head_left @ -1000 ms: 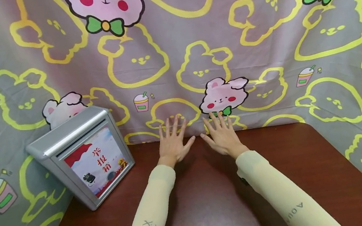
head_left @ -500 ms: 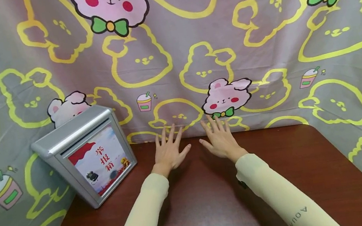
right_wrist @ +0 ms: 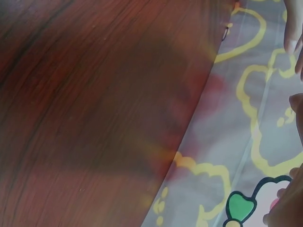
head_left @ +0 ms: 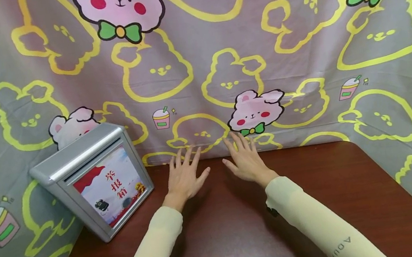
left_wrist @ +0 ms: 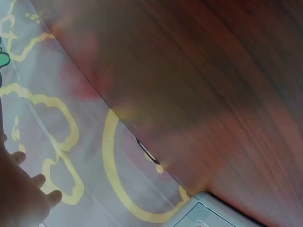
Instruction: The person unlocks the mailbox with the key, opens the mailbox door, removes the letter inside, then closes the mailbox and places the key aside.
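Observation:
Both hands reach forward over the dark red-brown table (head_left: 241, 237), palms down and holding nothing. In the head view my left hand (head_left: 184, 179) has its fingers spread, with the thumb pointing toward the other hand. My right hand (head_left: 247, 161) is likewise spread, its fingertips overlapping the foot of the patterned curtain. Nearest the left hand is a silver metal box (head_left: 90, 180) with a slot and a printed front panel bearing red characters. The left wrist view shows part of the left hand (left_wrist: 23, 194) at the lower left and a corner of the box (left_wrist: 203, 215).
A grey curtain (head_left: 299, 58) printed with yellow outlines and rabbit faces hangs behind the table and along both sides. The box stands at the table's left, close to the curtain. The table's rounded far right corner (head_left: 344, 146) shows.
My left hand has moved left and back toward me, nearer the box. The right hand has shifted slightly left. The gap between the hands is wider.

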